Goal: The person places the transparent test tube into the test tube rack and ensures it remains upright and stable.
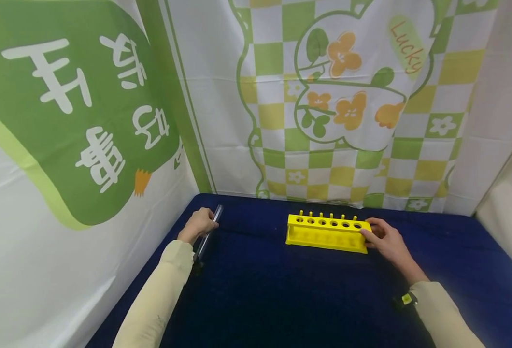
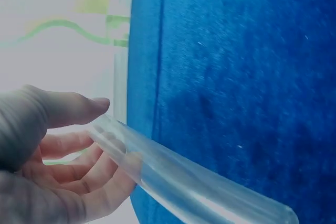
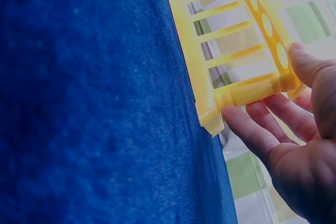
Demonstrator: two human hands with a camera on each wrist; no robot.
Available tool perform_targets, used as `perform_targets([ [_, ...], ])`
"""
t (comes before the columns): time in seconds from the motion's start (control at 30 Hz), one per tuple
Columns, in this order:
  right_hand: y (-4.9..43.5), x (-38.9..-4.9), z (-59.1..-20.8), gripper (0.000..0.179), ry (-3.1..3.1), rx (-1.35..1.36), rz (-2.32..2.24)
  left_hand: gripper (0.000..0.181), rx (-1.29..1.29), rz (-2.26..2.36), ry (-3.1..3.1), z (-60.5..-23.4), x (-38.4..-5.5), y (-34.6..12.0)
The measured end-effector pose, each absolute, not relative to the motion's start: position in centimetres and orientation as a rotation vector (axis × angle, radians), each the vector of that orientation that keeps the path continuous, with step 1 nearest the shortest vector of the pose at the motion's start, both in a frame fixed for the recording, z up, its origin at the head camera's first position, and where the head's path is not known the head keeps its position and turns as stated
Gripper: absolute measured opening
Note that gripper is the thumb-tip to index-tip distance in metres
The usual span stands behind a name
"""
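On the left side of the table, my left hand [image 1: 197, 225] holds a clear test tube [image 1: 203, 245] between thumb and fingers. The left wrist view shows the tube [image 2: 202, 182] slanting down and to the right from the fingertips. To the right stands a yellow test tube rack [image 1: 325, 237] with a row of round holes along its top and upright pegs behind them. My right hand [image 1: 390, 244] grips the rack's right end. Its thumb lies at the top plate, and the fingers are at the end post [image 3: 252, 93] in the right wrist view.
A dark blue cloth [image 1: 256, 290] covers the table under both hands. Behind the rack hangs a green and yellow checked curtain [image 1: 273, 116]. A white and green printed sheet [image 1: 56, 241] rises along the left edge.
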State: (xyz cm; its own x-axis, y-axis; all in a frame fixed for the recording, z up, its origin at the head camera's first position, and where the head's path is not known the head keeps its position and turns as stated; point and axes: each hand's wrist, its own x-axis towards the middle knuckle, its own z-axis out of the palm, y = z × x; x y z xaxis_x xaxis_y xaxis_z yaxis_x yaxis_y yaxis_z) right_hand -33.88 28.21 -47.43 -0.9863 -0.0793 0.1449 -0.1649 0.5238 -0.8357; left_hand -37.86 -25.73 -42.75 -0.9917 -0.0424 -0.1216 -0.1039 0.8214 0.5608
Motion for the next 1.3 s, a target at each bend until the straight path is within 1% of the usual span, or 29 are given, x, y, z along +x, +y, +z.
perform_targets([
  [0.23, 28.2, -33.9, -47.3, 0.068, -2.662, 0.210, 1.471, 0.042, -0.123, 1.004, 2.916, -41.6, -37.9, -25.1],
  [0.5, 28.1, -34.0, -47.6, 0.067, -2.650, 0.212, 1.481, 0.043, -0.100, 1.106, 2.982, -40.4, -37.7, -24.0],
  [1.07, 28.1, -34.0, -47.7, 0.069, -2.642, 0.211, 1.478, 0.043, -0.086, 1.289, 2.994, -39.6, -37.3, -22.7],
  [1.3, 28.2, -34.1, -47.8, 0.068, -2.643, 0.200, 1.481, 0.045, -0.036, 1.379, 2.958, -39.2, -37.4, -22.3],
])
